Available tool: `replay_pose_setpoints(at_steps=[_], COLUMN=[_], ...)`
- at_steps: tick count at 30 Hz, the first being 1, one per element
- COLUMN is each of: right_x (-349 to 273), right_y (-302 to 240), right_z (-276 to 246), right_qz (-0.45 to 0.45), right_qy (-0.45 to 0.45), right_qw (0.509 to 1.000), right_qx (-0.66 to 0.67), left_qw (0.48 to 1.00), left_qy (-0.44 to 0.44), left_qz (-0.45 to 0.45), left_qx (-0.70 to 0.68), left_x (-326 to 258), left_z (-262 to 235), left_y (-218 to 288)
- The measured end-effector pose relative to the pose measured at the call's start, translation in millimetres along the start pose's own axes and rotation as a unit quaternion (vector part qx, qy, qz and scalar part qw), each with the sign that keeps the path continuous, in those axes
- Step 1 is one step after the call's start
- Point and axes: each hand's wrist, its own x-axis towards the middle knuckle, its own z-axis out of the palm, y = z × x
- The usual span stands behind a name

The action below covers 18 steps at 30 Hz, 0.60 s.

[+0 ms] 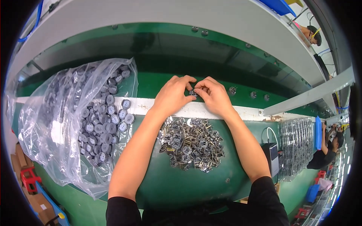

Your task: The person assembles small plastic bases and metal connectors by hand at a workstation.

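Over the white metal rail at the edge of the green belt, my left hand [171, 96] and my right hand [215, 97] meet at a small dark part with shiny bits [193, 92]. The thumb and fingers of my left hand curl round its left side. On the other side, my right hand pinches it; the fingers partly cover it, so its exact kind is unclear. Between my forearms lies a heap of small dark and clear parts with brass-coloured pins [192, 145]. Left of my arm, an open clear plastic bag [56, 109] spills grey round caps [109, 128].
Several small parts [253, 95] stand spaced along the green belt [241, 81]. At right are a power bank [271, 156] with a white cable and stacked clear plastic trays [296, 147]. A slanted white post [309, 94] rises there. Two other people are farther right.
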Motion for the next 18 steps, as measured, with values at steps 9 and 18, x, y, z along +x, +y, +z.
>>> replay_pose_setpoints(at_steps=[9,18], right_x=[-3,-6], right_y=[-4,-1], right_z=[10,9], right_qz=[0.031,0.025], right_qy=[0.053,0.060], right_qw=[0.997,0.997], right_qx=[-0.052,-0.039], left_qw=[1.000,1.000], left_qy=[-0.011,-0.008], left_qz=[-0.009,0.002], left_qx=[0.009,-0.001], left_x=[2,0], left_z=[2,5], left_y=[1,2])
